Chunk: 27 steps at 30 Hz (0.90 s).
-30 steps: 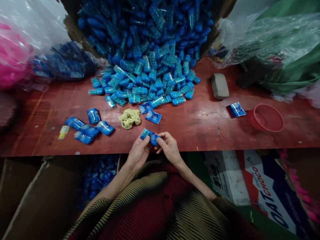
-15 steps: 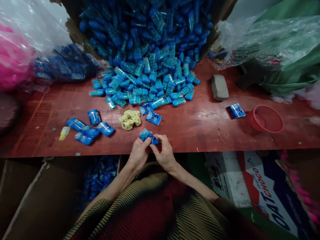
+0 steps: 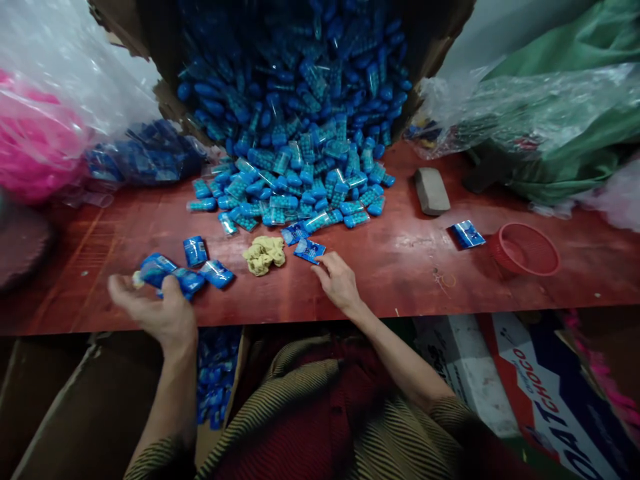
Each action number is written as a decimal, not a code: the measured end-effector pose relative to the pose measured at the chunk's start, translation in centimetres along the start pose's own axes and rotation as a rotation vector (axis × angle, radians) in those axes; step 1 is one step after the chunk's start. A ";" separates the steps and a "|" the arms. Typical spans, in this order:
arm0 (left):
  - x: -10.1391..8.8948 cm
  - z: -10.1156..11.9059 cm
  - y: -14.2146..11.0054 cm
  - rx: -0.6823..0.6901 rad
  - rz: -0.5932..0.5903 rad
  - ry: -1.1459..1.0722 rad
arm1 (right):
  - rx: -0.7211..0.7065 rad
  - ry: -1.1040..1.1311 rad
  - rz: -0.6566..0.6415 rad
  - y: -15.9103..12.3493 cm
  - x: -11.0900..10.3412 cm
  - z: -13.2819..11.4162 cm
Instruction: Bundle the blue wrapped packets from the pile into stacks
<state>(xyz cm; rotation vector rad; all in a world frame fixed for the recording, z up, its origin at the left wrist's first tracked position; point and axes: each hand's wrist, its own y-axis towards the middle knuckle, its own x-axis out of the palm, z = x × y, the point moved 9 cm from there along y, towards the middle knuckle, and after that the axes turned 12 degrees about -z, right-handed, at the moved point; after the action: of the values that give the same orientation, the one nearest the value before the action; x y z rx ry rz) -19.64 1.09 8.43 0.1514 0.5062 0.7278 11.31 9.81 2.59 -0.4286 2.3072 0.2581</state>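
Note:
My left hand (image 3: 160, 310) is at the left, fingers apart and thumb raised, over a group of filled blue packets (image 3: 189, 281). Its fingers partly cover the packets, and I see nothing gripped in it. With finger and thumb, my right hand (image 3: 341, 283) pinches the near edge of a flat blue packet (image 3: 309, 249) lying on the table. Another flat blue packet (image 3: 294, 232) lies just behind that one. A crumpled pale yellow lump (image 3: 264, 255) rests to their left.
Many clear capsule-shaped containers (image 3: 300, 180) with blue caps and beads spill from a cardboard box (image 3: 447, 33) onto the red table (image 3: 385, 273). At right are a grey block (image 3: 432, 191), a blue packet (image 3: 468, 235) and a red basket (image 3: 529, 250). Plastic bags (image 3: 40, 143) stand left.
My hands have separated. The left carried the blue packet leftward to the group and has opened; the right moved slightly right and up to the flat packet. The view has shifted slightly.

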 end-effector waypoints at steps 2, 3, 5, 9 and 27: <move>-0.3 1.2 -0.7 0.101 0.070 0.112 | 0.025 -0.103 0.026 1.5 -0.7 0.3; 0.5 1.6 -1.4 0.118 0.049 0.111 | 0.019 -0.132 0.024 2.1 -0.8 0.0; 3.5 1.9 -2.6 0.110 -0.106 0.048 | -0.032 -0.144 -0.003 3.3 -0.3 -1.4; 7.6 1.8 -3.6 0.078 -0.268 0.016 | -0.252 -0.174 -0.191 5.4 4.0 -6.4; 17.7 -1.2 -3.4 0.054 -0.528 0.035 | -0.178 -0.253 -0.013 3.8 2.6 -0.3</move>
<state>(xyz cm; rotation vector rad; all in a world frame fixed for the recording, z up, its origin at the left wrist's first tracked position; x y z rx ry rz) -6.97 10.32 -0.50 0.0503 0.5686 0.2013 7.97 12.67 1.09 -0.4707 2.0406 0.4861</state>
